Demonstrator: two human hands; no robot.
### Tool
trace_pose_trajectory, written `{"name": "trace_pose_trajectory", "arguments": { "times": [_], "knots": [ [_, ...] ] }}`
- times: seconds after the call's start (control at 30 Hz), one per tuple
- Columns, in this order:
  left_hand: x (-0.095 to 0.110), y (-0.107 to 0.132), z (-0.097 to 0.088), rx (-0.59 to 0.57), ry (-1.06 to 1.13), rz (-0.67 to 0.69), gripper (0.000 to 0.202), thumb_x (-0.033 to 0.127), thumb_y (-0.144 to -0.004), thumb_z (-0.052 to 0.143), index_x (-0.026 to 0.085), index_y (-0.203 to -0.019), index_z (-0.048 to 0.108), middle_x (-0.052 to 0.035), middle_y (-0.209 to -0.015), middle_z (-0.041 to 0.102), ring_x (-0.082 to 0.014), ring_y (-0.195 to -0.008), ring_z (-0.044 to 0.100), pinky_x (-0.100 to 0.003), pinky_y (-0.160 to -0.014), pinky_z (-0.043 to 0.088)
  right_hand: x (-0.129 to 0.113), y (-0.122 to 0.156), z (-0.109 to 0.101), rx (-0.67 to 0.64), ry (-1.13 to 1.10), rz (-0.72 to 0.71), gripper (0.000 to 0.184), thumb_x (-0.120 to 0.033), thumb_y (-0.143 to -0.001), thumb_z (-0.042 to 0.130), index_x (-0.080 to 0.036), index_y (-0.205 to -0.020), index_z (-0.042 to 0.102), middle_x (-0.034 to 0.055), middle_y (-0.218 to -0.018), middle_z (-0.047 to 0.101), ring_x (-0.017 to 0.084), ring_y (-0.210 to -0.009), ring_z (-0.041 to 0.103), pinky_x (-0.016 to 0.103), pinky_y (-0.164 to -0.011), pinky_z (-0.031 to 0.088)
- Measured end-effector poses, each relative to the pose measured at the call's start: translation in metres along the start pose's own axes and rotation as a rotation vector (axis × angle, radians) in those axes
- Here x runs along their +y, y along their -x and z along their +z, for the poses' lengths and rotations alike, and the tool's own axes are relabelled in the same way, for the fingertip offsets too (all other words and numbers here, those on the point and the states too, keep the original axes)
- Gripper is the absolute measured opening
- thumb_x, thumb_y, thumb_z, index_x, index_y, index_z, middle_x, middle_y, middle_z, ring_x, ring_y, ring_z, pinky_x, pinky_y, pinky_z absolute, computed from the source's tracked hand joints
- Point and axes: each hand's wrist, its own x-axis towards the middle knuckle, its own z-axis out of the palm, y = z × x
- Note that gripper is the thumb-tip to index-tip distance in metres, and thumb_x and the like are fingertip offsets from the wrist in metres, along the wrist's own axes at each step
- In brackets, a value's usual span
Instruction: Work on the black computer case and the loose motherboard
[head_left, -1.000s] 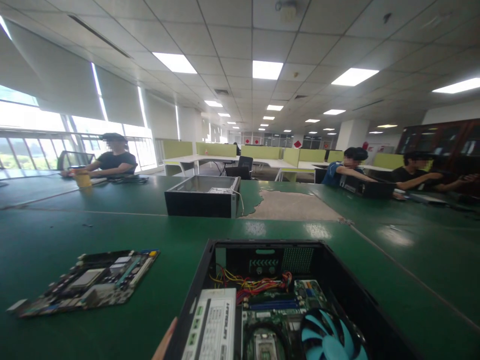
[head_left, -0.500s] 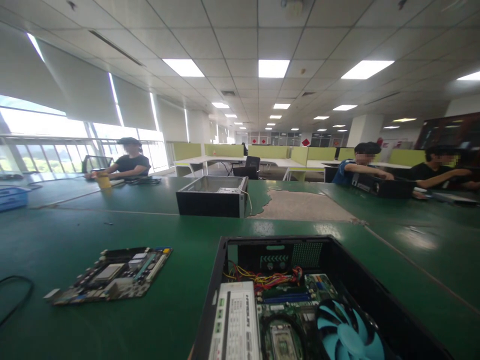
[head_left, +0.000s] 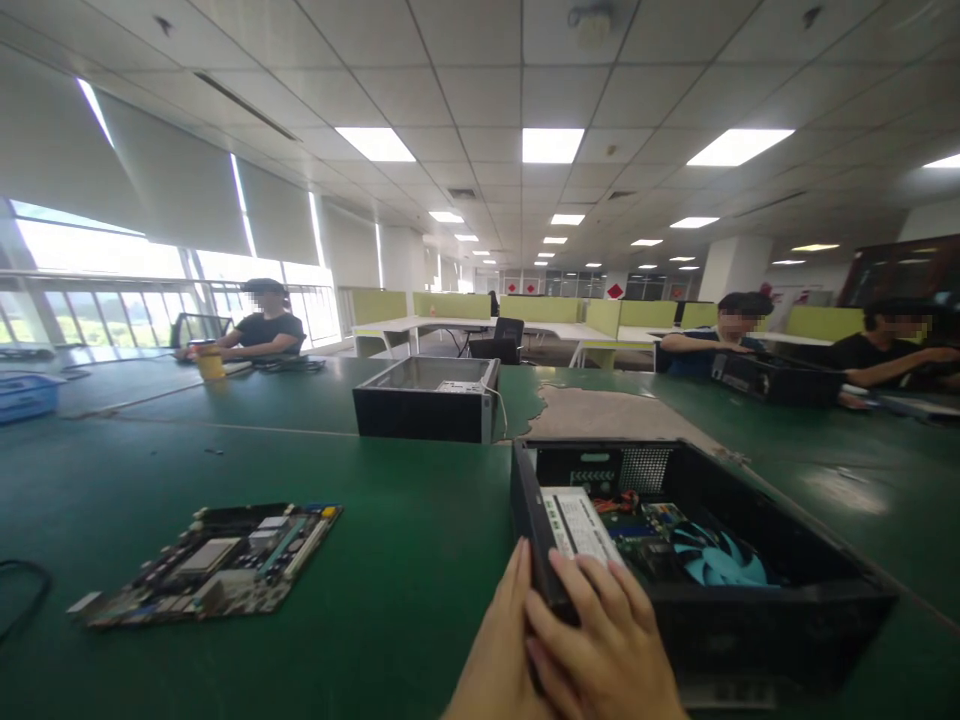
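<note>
Under office ceiling lights (head_left: 553, 146), a computer case (head_left: 772, 635) rests open side up on the near right of a green tabletop (head_left: 375, 665), exposing a blue fan (head_left: 720, 558). The right hand (head_left: 611, 640) is clamped over the near left corner while the left hand (head_left: 491, 645), its grip unclear, lies along the side wall, apparently to steady it. A circuit board (head_left: 214, 570) lies flat, well apart, likely to avoid knocks.

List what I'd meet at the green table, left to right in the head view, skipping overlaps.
Blue basket → motherboard → far case → near case; inside that one: power supply → fan.
</note>
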Motion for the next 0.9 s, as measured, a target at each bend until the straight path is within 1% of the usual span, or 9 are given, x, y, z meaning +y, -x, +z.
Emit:
{"name": "trace_pose_trajectory", "arguments": {
  "times": [0.07,0.17,0.27,0.4,0.5,0.6,0.67,0.8,0.9],
  "knots": [
    [-0.009,-0.010,-0.018,-0.024,-0.017,0.001,0.105,0.046,-0.066,0.069,0.023,-0.149,0.009,-0.0104,-0.157,0.008,-0.0308,-0.142,0.012,-0.047,-0.115,0.021,0.033,-0.007,0.011,-0.011,-0.015,0.070,0.036,-0.043,-0.087,0.048,-0.041,-0.122,0.055,0.0021,-0.137,0.051,0.030,-0.121,0.048,0.050,-0.103,0.032],
    [-0.043,-0.003,-0.049,-0.015,-0.111,-0.109,0.085,0.054,-0.074,0.059,0.029,-0.146,0.021,-0.0064,-0.156,0.015,-0.0285,-0.142,0.014,-0.049,-0.114,0.020,0.086,-0.013,0.029,-0.095,0.020,0.172,0.033,-0.043,-0.088,0.047,-0.036,-0.118,0.060,0.0047,-0.138,0.048,0.030,-0.131,0.035,0.053,-0.110,0.019],
    [-0.099,0.020,-0.079,0.082,-0.357,-0.323,0.071,0.055,-0.081,0.047,0.026,-0.143,0.032,-0.0076,-0.153,0.026,-0.0297,-0.141,0.019,-0.052,-0.112,0.020,0.136,-0.012,0.053,-0.120,0.130,0.253,0.035,-0.042,-0.088,0.047,-0.033,-0.118,0.061,0.0072,-0.141,0.043,0.033,-0.138,0.022,0.055,-0.110,0.014],
    [-0.176,0.058,-0.114,0.182,-0.720,-0.671,0.071,0.056,-0.081,0.038,0.017,-0.140,0.039,-0.0150,-0.149,0.031,-0.0376,-0.138,0.021,-0.059,-0.106,0.020,0.199,-0.003,0.084,-0.121,0.269,0.350,0.039,-0.036,-0.089,0.044,-0.028,-0.124,0.059,0.0109,-0.147,0.032,0.036,-0.140,0.011,0.056,-0.110,0.014],
    [-0.211,0.080,-0.136,0.229,-0.829,-0.793,0.071,0.060,-0.084,0.029,0.018,-0.140,0.040,-0.0187,-0.146,0.036,-0.0430,-0.134,0.026,-0.063,-0.099,0.025,0.239,0.004,0.101,-0.174,0.300,0.360,0.042,-0.038,-0.088,0.043,-0.026,-0.126,0.057,0.0135,-0.148,0.030,0.036,-0.140,0.011,0.054,-0.109,0.014],
    [-0.225,0.087,-0.150,0.187,-0.759,-0.848,0.070,0.060,-0.087,0.013,0.021,-0.139,0.040,-0.0184,-0.139,0.046,-0.0442,-0.122,0.042,-0.063,-0.088,0.035,0.264,0.007,0.113,-0.258,0.301,0.423,0.046,-0.040,-0.088,0.043,-0.027,-0.131,0.052,0.0152,-0.148,0.030,0.037,-0.139,0.013,0.055,-0.108,0.017],
    [-0.229,0.085,-0.155,0.125,-0.697,-0.869,0.071,0.061,-0.088,0.011,0.021,-0.138,0.043,-0.0179,-0.135,0.050,-0.0432,-0.117,0.047,-0.060,-0.085,0.038,0.272,0.007,0.118,-0.317,0.300,0.483,0.050,-0.041,-0.086,0.045,-0.028,-0.134,0.048,0.0154,-0.149,0.028,0.039,-0.139,0.014,0.054,-0.106,0.019],
    [-0.233,0.076,-0.160,0.041,-0.637,-0.948,0.065,0.057,-0.087,0.029,0.018,-0.136,0.045,-0.0153,-0.131,0.054,-0.0378,-0.116,0.049,-0.047,-0.089,0.039,0.274,0.003,0.116,-0.422,0.282,0.550,0.060,-0.039,-0.080,0.054,-0.030,-0.138,0.041,0.0147,-0.152,0.021,0.040,-0.139,0.014,0.053,-0.106,0.022],
    [-0.227,0.071,-0.157,0.003,-0.598,-0.931,0.063,0.055,-0.085,0.034,0.018,-0.136,0.045,-0.0127,-0.125,0.058,-0.0343,-0.111,0.053,-0.041,-0.086,0.040,0.266,-0.005,0.105,-0.459,0.239,0.582,0.063,-0.038,-0.079,0.055,-0.030,-0.139,0.039,0.0155,-0.152,0.021,0.042,-0.138,0.017,0.054,-0.105,0.024]
  ]
}}
